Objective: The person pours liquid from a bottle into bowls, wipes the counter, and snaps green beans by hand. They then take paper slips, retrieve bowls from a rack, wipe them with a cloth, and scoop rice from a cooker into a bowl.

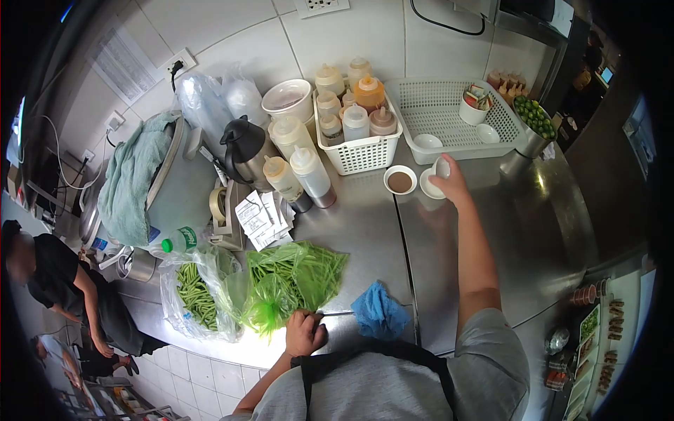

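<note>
My right hand (453, 182) is closed on the rim of a small white bowl (441, 167), which is tilted on its side. Just under it a second small white bowl (430, 188) stands on the steel counter, partly covered by my fingers. To its left sits a white bowl of brown sauce (400, 182). My left hand (305, 332) is curled into a fist at the counter's front edge; what it holds, if anything, is hidden. A green plastic bag of green beans (298, 270) lies just beyond that fist.
A white basket of squeeze bottles (361, 156) and a perforated tray (449, 95) stand at the back. A blue cloth (380, 312), paper slips (265, 216) and a clear bag of cut beans (196, 298) lie nearer. At far left stands another person (67, 281).
</note>
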